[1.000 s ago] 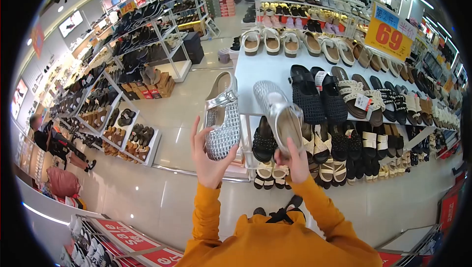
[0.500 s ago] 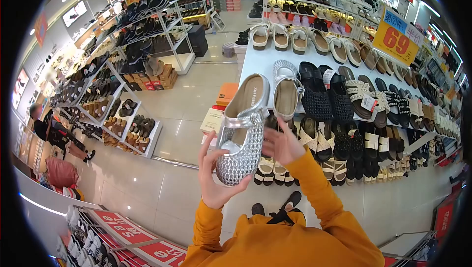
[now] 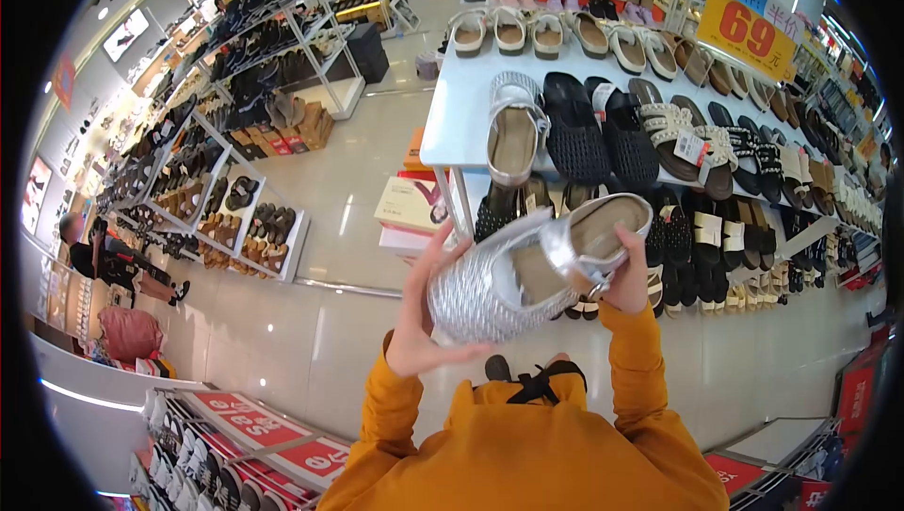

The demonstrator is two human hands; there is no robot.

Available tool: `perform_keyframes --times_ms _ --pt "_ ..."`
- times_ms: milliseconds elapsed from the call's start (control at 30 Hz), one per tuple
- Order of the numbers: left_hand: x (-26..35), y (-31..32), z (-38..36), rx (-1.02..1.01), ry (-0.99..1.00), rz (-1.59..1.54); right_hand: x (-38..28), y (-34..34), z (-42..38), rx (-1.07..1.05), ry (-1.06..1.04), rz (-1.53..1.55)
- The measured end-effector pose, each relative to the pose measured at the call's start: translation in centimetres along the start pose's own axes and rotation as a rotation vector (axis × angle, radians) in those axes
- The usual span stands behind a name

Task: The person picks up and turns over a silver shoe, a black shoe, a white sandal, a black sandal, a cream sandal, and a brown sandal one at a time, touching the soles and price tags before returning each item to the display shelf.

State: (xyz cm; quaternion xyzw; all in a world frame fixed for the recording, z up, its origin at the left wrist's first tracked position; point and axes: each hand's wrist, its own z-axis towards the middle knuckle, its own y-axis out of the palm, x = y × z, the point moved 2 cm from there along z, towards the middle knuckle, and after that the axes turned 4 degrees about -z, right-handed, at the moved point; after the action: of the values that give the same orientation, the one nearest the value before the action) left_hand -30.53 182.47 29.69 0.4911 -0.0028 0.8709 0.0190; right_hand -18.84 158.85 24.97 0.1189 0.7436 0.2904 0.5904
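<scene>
1. The left hand [image 3: 414, 318] is held at about 7 o'clock of the view, beside the toe of the silver shoe [image 3: 485, 299]. Its grip has been loosened: fingers are stretched towards 1 o'clock and the thumb towards 3 o'clock, spread wide to either side of the toe. Whether the toe is pressed cannot be told.

2. A second silver shoe [image 3: 513, 139] is left on the front edge of the white table [image 3: 457, 113], at 12 o'clock from the held one, its toe turned to 12. Since it was released, both hands have been freed for a single shoe. Black shoes [image 3: 574, 139] are set just beside it, at 3 o'clock.

3. The held shoe is kept in the air before the table. It has been swung from nearly upright to a slant, toe at 8 o'clock, heel at 2, with its opening shown.

4. The right hand [image 3: 629, 280] has been brought onto the heel. The heel is gripped narrowly, thumb laid over the rim; the main hold is judged to be carried here.
</scene>
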Motion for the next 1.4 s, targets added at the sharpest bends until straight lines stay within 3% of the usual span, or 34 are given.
perform_keyframes --times_ms 100,200,233,300,367,467,600,633,733,867,933,1000,1067,1100,1167,1200,1267,1400 --pt "-2.4 1.6 -0.3 0.185 -0.257 -0.381 -1.1 -0.4 -1.1 0.1 -0.099 -0.062" --pt "-2.1 5.3 -0.1 0.335 -0.204 -0.32 -1.7 -0.9 -3.0 -0.005 -0.401 -0.318" --pt "-2.3 6.3 0.3 0.4 -0.175 -0.296 -2.5 -1.7 -4.2 -0.116 -0.266 -0.299" --pt "-2.4 7.6 0.5 0.436 -0.174 -0.266 -2.9 -3.7 -5.9 -0.175 -0.277 -0.44" --pt "-2.5 9.1 0.7 0.459 -0.135 -0.248 -3.5 -4.7 -7.2 -0.193 -0.376 -0.552" --pt "-3.9 9.7 0.3 0.377 -0.11 -0.136 -4.5 -6.9 -9.3 -0.276 -0.675 -1.055" --pt "-5.0 10.9 -0.2 0.316 -0.203 0.18 -4.2 -8.5 -12.0 -0.213 -0.928 -1.306" --pt "-4.5 11.6 0.0 0.311 -0.119 0.237 -4.1 -9.3 -12.4 -0.201 -0.946 -1.384" --pt "-3.8 12.9 -0.4 0.327 -0.143 0.143 -4.4 -10.4 -13.5 -0.198 -0.96 -1.327" --pt "-1.5 15.0 -0.8 0.42 -0.028 0.379 -5.2 -10.4 -13.7 -0.182 -0.847 -1.037" --pt "-1.3 16.2 -2.1 0.515 -0.003 0.533 -5.2 -11.7 -12.5 -0.143 -0.588 -0.693" --pt "-1.7 18.0 -4.0 0.591 0.028 0.58 -6.1 -13.0 -10.4 -0.125 -0.539 -0.67" --pt "-2.3 20.5 -6.2 0.676 0.21 0.748 -7.4 -13.5 -8.1 -0.166 -0.516 -0.685" --pt "-2.7 21.6 -7.2 0.72 0.31 0.829 -6.4 -14.3 -6.6 -0.22 -0.298 -0.441" --pt "-4.4 23.5 -9.1 0.725 0.536 0.835 -4.9 -15.2 -3.4 -0.492 -0.073 -0.237" --pt "-5.1 23.8 -9.7 0.732 0.649 0.831 -5.1 -13.7 -3.5 -0.52 -0.04 -0.195" --pt "-5.8 23.5 -10.5 0.575 0.757 0.832 -4.1 -12.7 -2.9 -0.611 -0.028 -0.108" --pt "-5.2 24.0 -9.7 0.462 0.84 0.832 -4.4 -10.6 -2.9 -0.661 -0.042 -0.034"
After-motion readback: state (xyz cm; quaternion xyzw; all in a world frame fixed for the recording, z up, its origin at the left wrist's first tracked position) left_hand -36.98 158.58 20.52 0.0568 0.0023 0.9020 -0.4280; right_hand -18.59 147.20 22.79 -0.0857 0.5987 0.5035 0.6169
